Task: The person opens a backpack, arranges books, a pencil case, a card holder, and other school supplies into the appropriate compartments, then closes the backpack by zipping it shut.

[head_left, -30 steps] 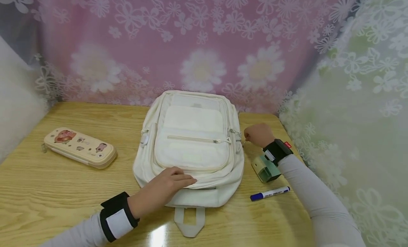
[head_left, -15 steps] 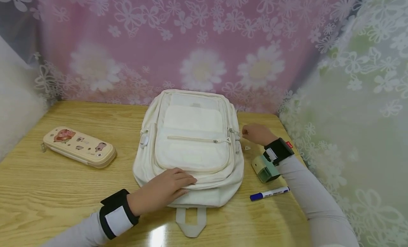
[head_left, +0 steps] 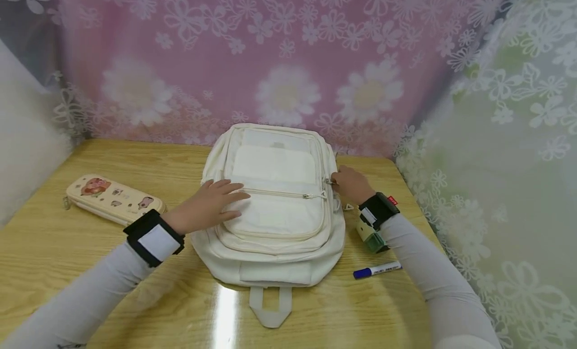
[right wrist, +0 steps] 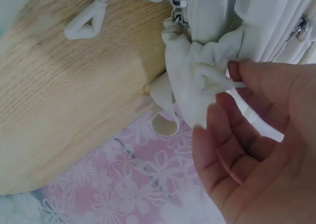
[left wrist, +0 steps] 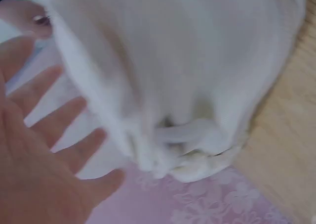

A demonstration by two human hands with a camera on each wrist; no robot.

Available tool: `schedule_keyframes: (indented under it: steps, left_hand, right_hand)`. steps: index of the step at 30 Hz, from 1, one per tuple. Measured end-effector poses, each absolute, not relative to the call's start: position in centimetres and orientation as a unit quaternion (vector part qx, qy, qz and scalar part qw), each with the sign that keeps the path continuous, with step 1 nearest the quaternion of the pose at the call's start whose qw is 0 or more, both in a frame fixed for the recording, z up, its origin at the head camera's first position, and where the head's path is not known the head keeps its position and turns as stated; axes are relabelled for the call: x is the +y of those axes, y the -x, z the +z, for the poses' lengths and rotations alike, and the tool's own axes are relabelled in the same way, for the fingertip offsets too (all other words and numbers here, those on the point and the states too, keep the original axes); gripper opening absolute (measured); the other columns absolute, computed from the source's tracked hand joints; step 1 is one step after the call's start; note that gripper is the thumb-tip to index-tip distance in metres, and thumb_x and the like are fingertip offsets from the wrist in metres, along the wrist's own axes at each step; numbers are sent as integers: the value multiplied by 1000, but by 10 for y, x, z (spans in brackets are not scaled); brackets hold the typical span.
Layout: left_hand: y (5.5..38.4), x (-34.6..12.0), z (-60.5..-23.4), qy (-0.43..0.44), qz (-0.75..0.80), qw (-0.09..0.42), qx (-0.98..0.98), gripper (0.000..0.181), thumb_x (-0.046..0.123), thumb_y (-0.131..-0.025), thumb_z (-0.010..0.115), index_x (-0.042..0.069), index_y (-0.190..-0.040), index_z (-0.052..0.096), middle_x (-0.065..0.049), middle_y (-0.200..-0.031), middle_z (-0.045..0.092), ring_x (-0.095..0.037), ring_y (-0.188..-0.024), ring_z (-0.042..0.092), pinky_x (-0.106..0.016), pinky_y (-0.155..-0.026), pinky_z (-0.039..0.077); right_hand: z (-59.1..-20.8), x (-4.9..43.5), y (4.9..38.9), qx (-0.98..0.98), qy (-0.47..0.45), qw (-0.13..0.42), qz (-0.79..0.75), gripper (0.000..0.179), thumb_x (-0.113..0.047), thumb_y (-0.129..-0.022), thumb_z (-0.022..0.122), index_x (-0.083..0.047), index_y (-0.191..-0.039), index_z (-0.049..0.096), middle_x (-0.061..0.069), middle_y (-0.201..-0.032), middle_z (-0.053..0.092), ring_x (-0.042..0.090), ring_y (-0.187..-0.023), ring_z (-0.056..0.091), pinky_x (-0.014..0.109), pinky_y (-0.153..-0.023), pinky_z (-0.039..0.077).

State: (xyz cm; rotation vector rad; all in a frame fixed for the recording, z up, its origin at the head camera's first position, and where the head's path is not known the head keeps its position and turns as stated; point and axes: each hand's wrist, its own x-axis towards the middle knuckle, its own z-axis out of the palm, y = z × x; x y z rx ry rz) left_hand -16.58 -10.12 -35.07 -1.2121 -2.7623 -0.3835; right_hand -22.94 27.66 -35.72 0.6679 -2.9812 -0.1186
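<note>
A cream backpack (head_left: pixel 270 224) lies front side up on the wooden table, its top handle (head_left: pixel 270 319) toward me. My left hand (head_left: pixel 209 206) is over its left side with the fingers spread and nothing in them; the left wrist view shows the open palm beside the bag's pale fabric (left wrist: pixel 187 61). At the bag's right side, my right hand (head_left: pixel 353 185) pinches a white triangular zipper pull (right wrist: pixel 212 78) between thumb and curled fingers. Another zipper pull (right wrist: pixel 91 21) hangs loose over the table. A short front-pocket zipper (head_left: pixel 279 193) runs across the bag.
A cream pencil case (head_left: pixel 112 196) with cartoon prints lies at the left, partly behind my left wrist. Right of the bag are a small green and cream box-like object (head_left: pixel 371 239) and a blue-capped marker (head_left: pixel 376 270). A flowered curtain (head_left: pixel 288 63) stands behind.
My left hand has left the bag's near edge and moved up and left, its fingers spreading. My right hand has moved in to the bag's right side.
</note>
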Motion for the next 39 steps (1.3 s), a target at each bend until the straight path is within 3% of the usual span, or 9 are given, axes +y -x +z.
schedule_keyframes:
  steps: [4,10,14,20,25,31,39]
  left_hand:
    - [184,-95,-370,414,-116,19,-902,57,40,-93,53,16,-143,39,-14,-150,31,-39,-140,23,-65,-107,18]
    - [188,-90,-388,404,-113,-21,-908,60,44,-95,47,18,-147,31,-12,-156,19,-38,-143,11,-63,-110,14]
    - [184,-87,-395,406,-95,-17,-909,60,45,-96,46,19,-147,30,-11,-156,18,-39,-143,12,-63,-110,15]
    - [185,-87,-404,395,-92,-8,-914,60,48,-96,42,21,-148,28,-9,-157,17,-37,-144,11,-62,-111,12]
    - [189,-90,-408,396,-99,5,-913,61,51,-96,39,22,-148,27,-9,-157,16,-37,-144,10,-61,-111,11]
    - [186,-87,-408,393,-118,7,-912,59,43,-95,47,19,-147,30,-11,-156,18,-38,-143,11,-61,-111,10]
    - [186,-85,-411,382,-102,7,-918,60,46,-96,43,22,-149,26,-8,-157,15,-35,-145,7,-60,-112,9]
  right_hand:
    - [-359,276,223,-969,-212,80,-96,16,-12,-90,60,-3,-77,62,11,-64,55,24,-55,51,35,-49,43]
    - [-359,270,204,-973,-181,40,-139,20,-13,-93,54,-5,-76,57,9,-64,55,22,-53,53,34,-42,43]
    - [-362,269,183,-975,-180,14,-132,24,-17,-95,52,-8,-73,55,6,-63,53,20,-52,51,33,-43,42]
    - [-360,262,131,-957,-262,24,-122,29,-18,-91,57,-14,-64,47,-1,-53,40,12,-45,37,23,-42,22]
    - [-355,251,97,-950,-292,45,-102,33,-13,-88,58,-17,-60,41,-7,-54,21,7,-48,18,22,-49,10]
    - [-347,238,72,-952,-294,45,-69,37,-11,-87,56,-18,-57,35,-8,-55,18,5,-49,15,20,-48,9]
    - [-348,203,49,-946,-324,-18,-5,28,-13,-89,52,-18,-63,42,-9,-56,28,4,-51,22,18,-47,16]
